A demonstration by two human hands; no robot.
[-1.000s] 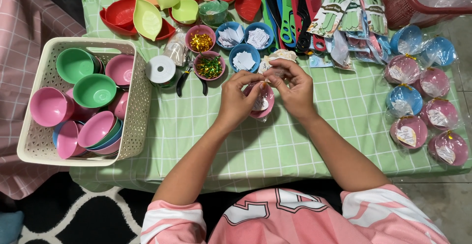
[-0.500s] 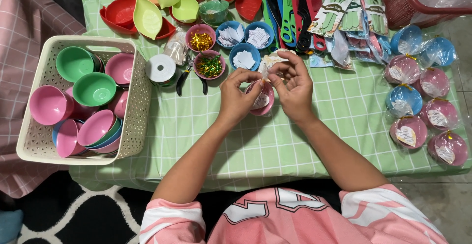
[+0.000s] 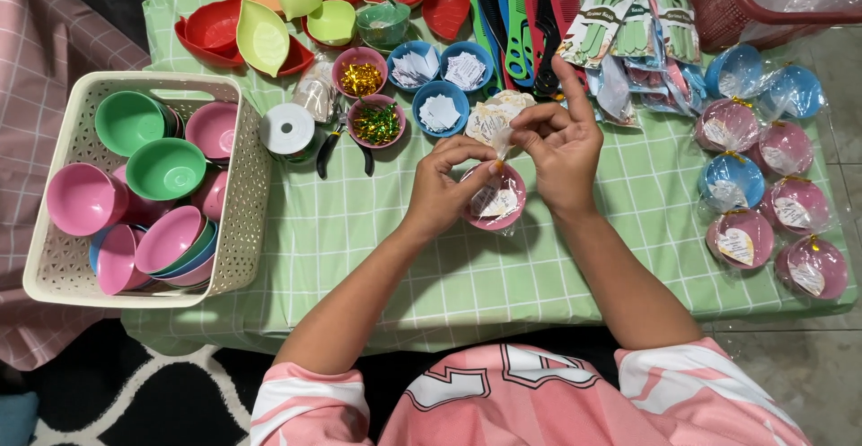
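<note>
A: Bowl [image 3: 495, 202], pink, wrapped in clear film, sits on the desk [image 3: 377, 239] right of the basket [image 3: 235, 194], between both hands.

B: What lies left of it?

A: The cream basket holds loose pink and green bowls. Just right of the basket stand a white tape roll [image 3: 287, 130] and dark pliers [image 3: 329, 145]. Beyond those, two small cups of gold and green twist ties [image 3: 376, 123], then blue cups of paper tags [image 3: 439, 111].

B: And the hands?

A: The left hand [image 3: 446, 185] rests on the bowl's near-left rim, its fingers closed on the gathered film [image 3: 499, 142] above the bowl. The right hand [image 3: 566, 145] meets it from the far right, fingers pinched on the same tuft. Whether a tie is in that pinch, I cannot tell.

B: What has changed since a second ago?

A: Little. Both hands were already at the bowl, but the pinch now sits a bit higher and the film looks drawn to a narrower neck. I judge the wrap is gathered and closing it is the step in hand.

B: Farther right of the bowl?

A: Finished wrapped bowls [image 3: 777, 203], pink and blue, lie in rows as before.
</note>
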